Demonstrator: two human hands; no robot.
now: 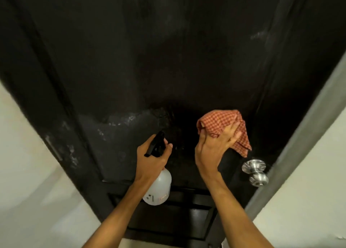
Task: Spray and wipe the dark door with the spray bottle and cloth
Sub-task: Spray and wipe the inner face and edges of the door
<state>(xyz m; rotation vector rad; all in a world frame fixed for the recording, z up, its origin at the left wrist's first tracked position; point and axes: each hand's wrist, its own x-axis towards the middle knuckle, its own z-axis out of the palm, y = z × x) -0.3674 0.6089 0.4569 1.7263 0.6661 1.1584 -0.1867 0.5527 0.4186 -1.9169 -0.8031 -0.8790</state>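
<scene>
The person stands close to the dark door with both arms raised toward it. The round metal door knob sits near the door's right edge. Just above the knob and slightly to its left, the right hand grasps a bunched red checked cloth. Its fingers lie long over the fabric and its thumb side is tucked into a fold. A loose corner of the cloth hangs down to just above the knob. I cannot tell whether the cloth is touching the door.

Further left of the knob, at about the same height as the right hand, the left hand is wrapped round the neck of a translucent white spray bottle. One finger lies at the front of its black trigger head, which points up at the door. The bottle's body hangs below the hand, roughly level with the knob.

Well to the left of the knob and higher, a pale, streaky smear spreads across the door. A smaller smear shows far above the knob. A grey door frame runs just to the right of the knob, and beyond it is a pale wall.
</scene>
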